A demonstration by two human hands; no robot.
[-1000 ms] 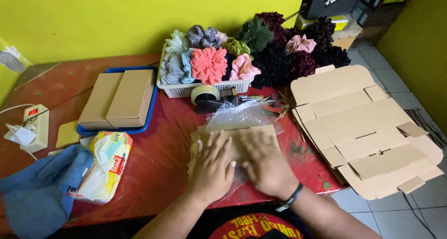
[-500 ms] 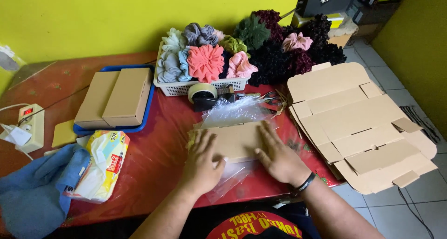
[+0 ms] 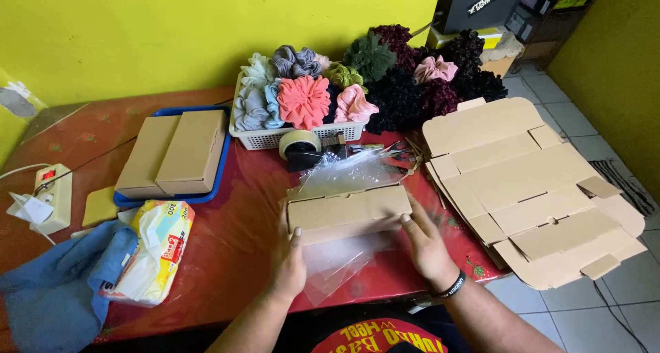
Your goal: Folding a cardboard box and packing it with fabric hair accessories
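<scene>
Head camera shows your two hands at the ends of a small cardboard box (image 3: 347, 212), which lies on a clear plastic bag (image 3: 344, 257) on the red tabletop (image 3: 234, 236). Your left hand (image 3: 289, 260) presses the left end with the thumb up against the front wall, and your right hand (image 3: 427, 239) has open, spread fingers (image 3: 412, 222) against the right end, so the box probably stays square between them. Neither hand closes around it. The box is plain brown, long and low, with the lid closed. Behind the box stand a tape roll (image 3: 300, 143) and a white basket (image 3: 302, 134) of fabric scrunchies; to the right of the box lie flat unfolded cartons (image 3: 529, 188).
</scene>
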